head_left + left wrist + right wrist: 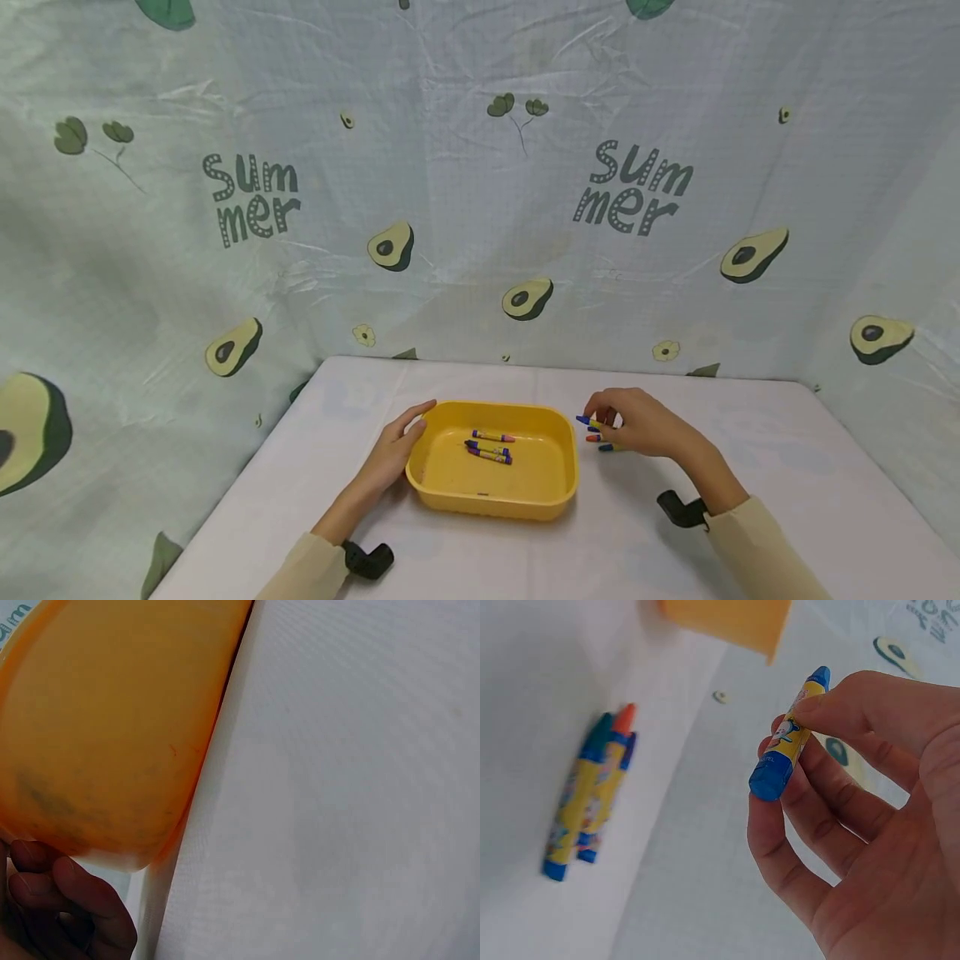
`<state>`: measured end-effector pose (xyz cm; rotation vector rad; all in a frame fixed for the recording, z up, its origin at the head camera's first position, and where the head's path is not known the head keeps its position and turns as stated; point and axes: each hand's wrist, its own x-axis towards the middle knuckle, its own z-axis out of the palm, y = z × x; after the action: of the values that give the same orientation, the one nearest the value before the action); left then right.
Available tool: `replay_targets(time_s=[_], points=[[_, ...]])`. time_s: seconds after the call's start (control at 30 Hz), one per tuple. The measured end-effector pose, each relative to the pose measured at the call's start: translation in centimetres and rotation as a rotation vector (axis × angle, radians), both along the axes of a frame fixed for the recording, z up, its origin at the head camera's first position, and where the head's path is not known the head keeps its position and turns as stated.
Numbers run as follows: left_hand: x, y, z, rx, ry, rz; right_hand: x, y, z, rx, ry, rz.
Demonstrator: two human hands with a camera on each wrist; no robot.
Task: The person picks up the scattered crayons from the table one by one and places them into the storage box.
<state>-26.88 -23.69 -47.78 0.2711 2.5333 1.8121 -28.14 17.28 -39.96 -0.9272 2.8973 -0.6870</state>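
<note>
My right hand (pixel 641 421) pinches a blue crayon (pixel 784 742) between thumb and fingers, just right of the yellow tray (pixel 491 505). Its wrapper is yellow with a cartoon print. On the table below that hand lie a dark green crayon (pixel 577 795), an orange-tipped crayon (pixel 607 780) and a purple-tipped one (pixel 630 750), side by side. My left hand (pixel 392 450) holds the tray at its left rim; the left wrist view shows bent fingers (pixel 82 889) against the tray's edge. Inside the tray lie a pink-tipped crayon (pixel 492 436), a dark crayon (pixel 487 448) and another yellow-wrapped crayon (pixel 491 457).
A white cloth covers the table (pixel 480 558), which ends at a back edge behind the tray. Beyond it hangs a pale curtain (pixel 465 192) printed with avocados and lettering. Black wrist devices (pixel 367 561) sit on both forearms.
</note>
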Motion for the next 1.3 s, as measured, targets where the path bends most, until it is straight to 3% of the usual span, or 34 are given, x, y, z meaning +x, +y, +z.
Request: replay_targets(time_s=[0.27,0.57,0.7,0.93,1.3], points=[[-0.2,-0.1,0.3,-0.007,0.016,-0.013,-0.6,-4.0,3.0,0.065,0.048,0.044],[-0.1,-0.1,0.2,-0.008,0.022,-0.011,-1.0,-9.7,4.8,0.140,0.028,0.111],[0.0,-0.2,0.1,-0.015,0.040,-0.011,-2.1,-11.7,4.5,0.144,-0.006,0.136],[-0.1,-0.1,0.0,0.006,0.009,-0.006,-3.6,-14.4,2.8,0.164,-0.088,0.194],[-0.1,0.1,-0.2,0.003,-0.010,0.003,-4.1,-16.7,0.6,0.183,-0.190,0.213]])
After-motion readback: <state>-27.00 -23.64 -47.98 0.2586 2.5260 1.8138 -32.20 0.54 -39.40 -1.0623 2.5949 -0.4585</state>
